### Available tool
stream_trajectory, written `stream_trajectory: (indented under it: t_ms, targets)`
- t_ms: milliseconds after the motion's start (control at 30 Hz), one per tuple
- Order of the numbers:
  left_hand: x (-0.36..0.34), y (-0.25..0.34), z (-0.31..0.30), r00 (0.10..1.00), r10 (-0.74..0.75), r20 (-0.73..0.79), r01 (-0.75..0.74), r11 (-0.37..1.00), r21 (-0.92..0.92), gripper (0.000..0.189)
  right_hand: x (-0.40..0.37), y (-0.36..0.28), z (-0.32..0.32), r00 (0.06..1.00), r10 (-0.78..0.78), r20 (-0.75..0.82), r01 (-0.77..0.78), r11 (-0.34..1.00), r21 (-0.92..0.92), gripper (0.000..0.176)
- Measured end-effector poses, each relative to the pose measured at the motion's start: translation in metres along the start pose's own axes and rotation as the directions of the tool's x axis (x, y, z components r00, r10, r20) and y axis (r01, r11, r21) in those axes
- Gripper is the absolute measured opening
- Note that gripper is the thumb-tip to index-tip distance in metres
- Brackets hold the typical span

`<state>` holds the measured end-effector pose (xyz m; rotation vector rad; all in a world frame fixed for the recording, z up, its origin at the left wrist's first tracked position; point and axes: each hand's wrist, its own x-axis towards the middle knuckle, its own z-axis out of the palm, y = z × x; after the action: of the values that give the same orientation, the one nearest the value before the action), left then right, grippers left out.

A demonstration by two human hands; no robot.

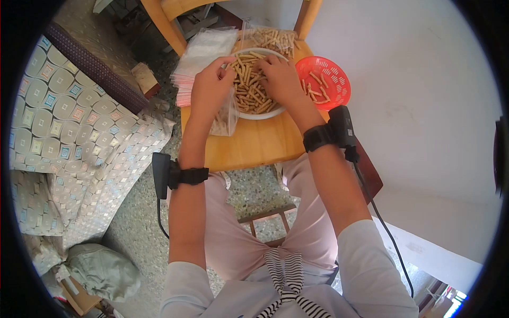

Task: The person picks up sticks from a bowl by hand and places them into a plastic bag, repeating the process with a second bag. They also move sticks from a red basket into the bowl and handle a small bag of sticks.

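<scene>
A white bowl [260, 116] full of short, thin brown sticks [253, 95] stands on the wooden chair seat. My left hand [212, 84] is at the bowl's left rim with its fingers curled. Below it a clear plastic bag [227, 117] hangs down beside the bowl, its upper edge at my fingers. My right hand [280, 79] reaches over the right rim, fingers bent down among the sticks; its fingertips are partly hidden. To the right, a red perforated basket [339, 79] contains several loose sticks.
A stack of flat clear bags [204, 53] lies left of the bowl. Behind the bowl is a filled clear bag [270, 38] of sticks. The chair [254, 151] stands against a white wall [424, 95]. Patterned fabric [69, 122] drapes at the left. Both wrists wear black strapped devices with cables.
</scene>
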<state>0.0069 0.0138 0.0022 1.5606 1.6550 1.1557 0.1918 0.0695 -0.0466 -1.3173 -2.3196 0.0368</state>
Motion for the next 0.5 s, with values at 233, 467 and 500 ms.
stream_trajectory:
  t_ms: [233, 467, 500]
  targets:
    - [-0.004, 0.01, 0.007, 1.0, -0.008, 0.018, 0.005, 0.991, 0.131, 0.028, 0.004, -0.004, -0.016, 0.995, 0.057, 0.081, -0.069, 0.986, 0.149, 0.022]
    - [0.0, 0.005, 0.005, 1.0, -0.002, 0.018, 0.0, 0.992, 0.128, 0.029, 0.014, -0.014, -0.04, 0.995, 0.067, -0.078, -0.034, 0.93, 0.365, 0.021]
    - [0.001, 0.005, 0.007, 1.0, 0.012, 0.013, -0.014, 0.993, 0.115, 0.03, 0.014, -0.016, -0.043, 0.995, 0.067, -0.079, -0.033, 0.93, 0.366, 0.021]
